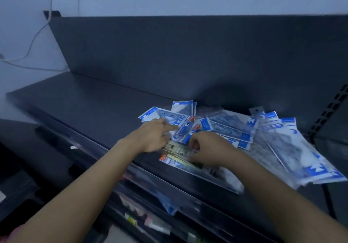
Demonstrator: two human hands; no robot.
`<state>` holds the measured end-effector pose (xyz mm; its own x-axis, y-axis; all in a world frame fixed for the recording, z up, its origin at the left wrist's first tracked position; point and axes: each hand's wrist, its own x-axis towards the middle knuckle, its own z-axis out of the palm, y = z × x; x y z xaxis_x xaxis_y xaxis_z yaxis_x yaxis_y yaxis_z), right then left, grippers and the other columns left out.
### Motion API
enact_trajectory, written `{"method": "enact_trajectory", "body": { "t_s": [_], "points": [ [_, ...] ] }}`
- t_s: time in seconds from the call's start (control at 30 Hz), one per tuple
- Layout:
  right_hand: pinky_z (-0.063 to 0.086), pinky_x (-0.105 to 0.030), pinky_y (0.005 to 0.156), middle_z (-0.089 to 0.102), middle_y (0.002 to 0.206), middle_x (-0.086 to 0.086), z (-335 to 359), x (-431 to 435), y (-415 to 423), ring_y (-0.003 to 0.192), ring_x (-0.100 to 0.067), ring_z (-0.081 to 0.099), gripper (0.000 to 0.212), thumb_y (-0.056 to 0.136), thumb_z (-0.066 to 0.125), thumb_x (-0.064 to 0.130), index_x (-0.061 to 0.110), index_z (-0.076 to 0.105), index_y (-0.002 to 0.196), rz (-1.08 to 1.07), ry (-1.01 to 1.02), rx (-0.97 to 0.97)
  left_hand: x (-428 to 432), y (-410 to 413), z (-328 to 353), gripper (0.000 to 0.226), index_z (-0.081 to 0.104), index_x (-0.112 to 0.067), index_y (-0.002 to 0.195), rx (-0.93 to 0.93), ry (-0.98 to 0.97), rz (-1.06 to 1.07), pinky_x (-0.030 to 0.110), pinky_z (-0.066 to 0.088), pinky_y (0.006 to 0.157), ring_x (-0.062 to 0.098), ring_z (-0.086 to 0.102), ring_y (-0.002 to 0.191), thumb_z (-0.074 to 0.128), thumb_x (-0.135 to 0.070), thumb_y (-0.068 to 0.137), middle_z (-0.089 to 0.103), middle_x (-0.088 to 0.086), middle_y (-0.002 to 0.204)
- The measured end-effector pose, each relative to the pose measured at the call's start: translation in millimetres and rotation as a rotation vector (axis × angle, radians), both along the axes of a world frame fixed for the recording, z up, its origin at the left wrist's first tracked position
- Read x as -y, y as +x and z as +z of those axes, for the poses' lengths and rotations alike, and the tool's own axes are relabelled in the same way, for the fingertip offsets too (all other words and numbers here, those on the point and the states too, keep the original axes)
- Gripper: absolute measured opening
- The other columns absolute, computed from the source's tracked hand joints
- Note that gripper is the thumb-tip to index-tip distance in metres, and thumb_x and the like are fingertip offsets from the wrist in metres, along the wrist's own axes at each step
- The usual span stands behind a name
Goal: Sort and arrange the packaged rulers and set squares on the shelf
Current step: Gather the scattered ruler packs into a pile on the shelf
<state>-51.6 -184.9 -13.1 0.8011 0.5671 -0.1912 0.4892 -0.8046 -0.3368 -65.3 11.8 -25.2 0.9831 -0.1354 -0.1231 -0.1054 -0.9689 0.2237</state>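
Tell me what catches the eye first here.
A messy heap of blue-and-white plastic packets sprawls across the right of the dark grey shelf. Both bare hands work at its left end: the left hand touches the packets, the right hand curls over a clear ruler packet.

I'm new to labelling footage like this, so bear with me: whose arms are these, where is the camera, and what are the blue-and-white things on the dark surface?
There is no machine here. A person works with bare hands, and the one camera sits on their head, looking forward and down, so both arms reach in from below. The dark surface is a shelf with an upright back panel. On it lies a loose, overlapping pile of blue-and-white packets: packaged rulers and set squares. The left hand rests on the packets with one finger stretched out; whether it grips one is unclear. The right hand, fingers curled, seems to pinch a long ruler pack near the front edge.
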Motion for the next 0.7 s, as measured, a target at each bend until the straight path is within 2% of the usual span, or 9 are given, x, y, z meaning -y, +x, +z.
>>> {"method": "enact_trajectory", "body": {
  "t_s": [0.1, 0.17, 0.23, 0.3, 0.37, 0.43, 0.5, 0.57, 0.7],
  "points": [
    [0.052, -0.039, 0.079, 0.065, 0.108, -0.016, 6, -14, 0, 0.097, -0.029, 0.061, 0.034, 0.078, 0.068, 0.02, 0.005, 0.064, 0.107, -0.085, -0.098, -0.058, -21, 15, 5, 0.05, 0.042, -0.03, 0.144, -0.047, -0.071, -0.073, 0.037, 0.031, 0.11, 0.021, 0.038, 0.132, 0.045, -0.019, 0.095, 0.041, -0.002, 0.143],
    [0.047, -0.032, 0.071, 0.065, 0.106, -0.012, 10, -21, 2, 0.097, -0.027, 0.061, 0.034, 0.077, 0.069, 0.018, 0.006, 0.062, 0.109, -0.131, -0.138, -0.119, -33, 23, 8, 0.046, 0.05, -0.027, 0.137, -0.012, -0.164, -0.145, 0.034, 0.033, 0.108, 0.017, 0.041, 0.13, 0.052, -0.019, 0.092, 0.047, -0.003, 0.139],
    [0.043, -0.028, 0.069, 0.061, 0.097, 0.0, 14, -24, 2, 0.09, -0.021, 0.057, 0.028, 0.078, 0.071, 0.018, 0.011, 0.06, 0.103, -0.157, -0.146, -0.142, -41, 29, 9, 0.033, 0.06, -0.031, 0.118, 0.02, -0.269, -0.226, 0.031, 0.042, 0.098, 0.012, 0.051, 0.115, 0.063, -0.026, 0.085, 0.057, -0.009, 0.122],
    [0.043, -0.026, 0.069, 0.056, 0.089, 0.006, 15, -23, 1, 0.085, -0.015, 0.054, 0.023, 0.077, 0.073, 0.014, 0.019, 0.057, 0.093, -0.186, -0.066, -0.133, -42, 31, 9, 0.025, 0.063, -0.035, 0.101, -0.035, -0.344, -0.318, 0.025, 0.047, 0.084, 0.006, 0.055, 0.095, 0.074, -0.037, 0.078, 0.061, -0.018, 0.101],
    [0.043, -0.023, 0.066, 0.058, 0.085, 0.005, 16, -21, -3, 0.075, -0.007, 0.054, 0.026, 0.075, 0.075, 0.007, 0.02, 0.056, 0.086, -0.214, 0.082, -0.14, -38, 32, 7, 0.026, 0.065, -0.034, 0.094, -0.105, -0.336, -0.415, 0.02, 0.047, 0.076, 0.001, 0.054, 0.083, 0.079, -0.042, 0.073, 0.06, -0.021, 0.088],
    [0.041, -0.021, 0.061, 0.061, 0.076, 0.004, 19, -17, -8, 0.061, -0.004, 0.052, 0.028, 0.074, 0.073, -0.004, 0.018, 0.055, 0.079, -0.21, 0.279, -0.196, -31, 34, 6, 0.018, 0.066, -0.03, 0.085, -0.127, -0.338, -0.49, 0.011, 0.041, 0.064, -0.004, 0.052, 0.071, 0.079, -0.035, 0.074, 0.058, -0.022, 0.074],
    [0.042, -0.029, 0.062, 0.063, 0.072, 0.004, 23, -11, -9, 0.062, -0.015, 0.053, 0.028, 0.075, 0.071, -0.01, 0.014, 0.056, 0.078, -0.23, 0.423, -0.23, -27, 39, 8, 0.019, 0.06, -0.03, 0.071, -0.141, -0.365, -0.539, 0.012, 0.036, 0.056, -0.004, 0.047, 0.059, 0.077, -0.024, 0.079, 0.052, -0.02, 0.06],
    [0.043, -0.031, 0.064, 0.064, 0.074, 0.0, 25, -5, -5, 0.063, -0.018, 0.053, 0.026, 0.075, 0.072, -0.009, 0.012, 0.058, 0.08, -0.256, 0.484, -0.233, -26, 45, 12, 0.027, 0.056, -0.028, 0.065, -0.177, -0.397, -0.562, 0.018, 0.035, 0.057, 0.0, 0.041, 0.055, 0.075, -0.017, 0.081, 0.048, -0.016, 0.056],
    [0.049, -0.031, 0.071, 0.066, 0.083, -0.012, 21, 2, 10, 0.069, -0.013, 0.06, 0.012, 0.082, 0.072, 0.007, 0.006, 0.062, 0.089, -0.275, 0.486, -0.226, -27, 55, 29, 0.013, 0.066, -0.021, 0.076, -0.211, -0.398, -0.533, 0.019, 0.042, 0.056, 0.005, 0.054, 0.057, 0.078, -0.021, 0.079, 0.06, -0.01, 0.065]
  ]
}}
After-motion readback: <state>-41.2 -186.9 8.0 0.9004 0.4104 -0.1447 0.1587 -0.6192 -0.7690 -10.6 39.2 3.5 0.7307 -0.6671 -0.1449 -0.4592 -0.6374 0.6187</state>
